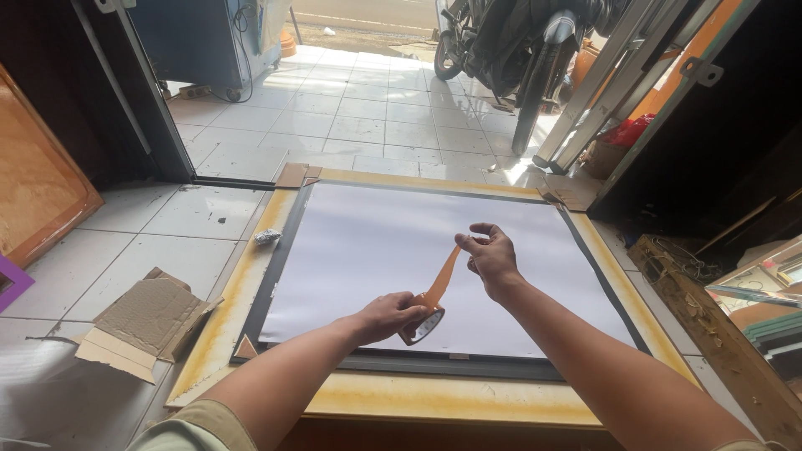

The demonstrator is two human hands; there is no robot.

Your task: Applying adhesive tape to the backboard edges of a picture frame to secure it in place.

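Holding a roll of brown tape (pixel 423 322), the left hand (pixel 386 316) has its fingers wrapped tight around the roll. The roll sits low over the near edge of a big white sheet (pixel 376 250). A strip of tape (pixel 443 276) runs up from the roll to the right hand (pixel 491 255). The right hand pinches the end of the strip between its thumb and fingers, so that hand is closed on the tape too. The strip is stretched in the air and slants up to the right, above the white sheet.

The white sheet lies flat inside a dark frame (pixel 276 267). The frame rests on a yellow board (pixel 434 399) with worn, stained edges. The board lies on the white tiled floor (pixel 368 117). Small bits of brown card sit at the corners of the frame, one at the near left corner (pixel 245 347) and more at the two far corners.

A torn piece of cardboard (pixel 144 321) lies on the floor to the left of the board. A small crumpled silver ball (pixel 267 237) sits just beside the left edge of the board. A wooden panel (pixel 38 184) leans at the far left. Past the open doorway, a motorbike (pixel 518 50) stands on the tiles. Metal ladder legs (pixel 601 83) lean at the right.
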